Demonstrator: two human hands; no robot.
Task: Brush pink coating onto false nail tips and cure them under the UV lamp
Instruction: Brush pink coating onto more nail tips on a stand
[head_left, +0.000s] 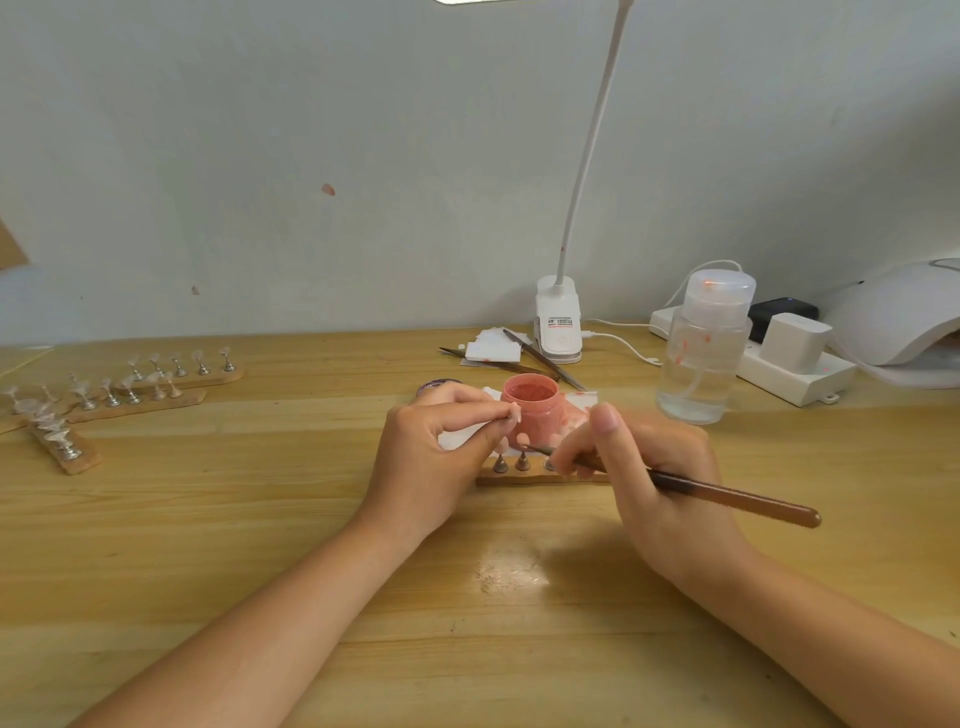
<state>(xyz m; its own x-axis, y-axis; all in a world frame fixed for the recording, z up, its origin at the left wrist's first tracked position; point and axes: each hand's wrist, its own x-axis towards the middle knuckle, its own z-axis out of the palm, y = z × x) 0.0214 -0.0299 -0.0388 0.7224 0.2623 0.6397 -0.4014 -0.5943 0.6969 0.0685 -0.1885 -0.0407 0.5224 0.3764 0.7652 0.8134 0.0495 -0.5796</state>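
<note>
Brush (691, 488) sat pinched in right hand (649, 483) grip at frame centre; left hand (436, 457) grip pinched nail tip (517, 414) before pink jar (531, 410) on bench (260, 519).

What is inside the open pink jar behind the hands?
The small open pink plastic jar holds pink coating nearly up to its rim. Its depth cannot be judged, and the left hand covers the jar's lower left side.

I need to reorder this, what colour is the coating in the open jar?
Salmon pink, seen best in the head view: the jar stands open behind the hands.
</note>
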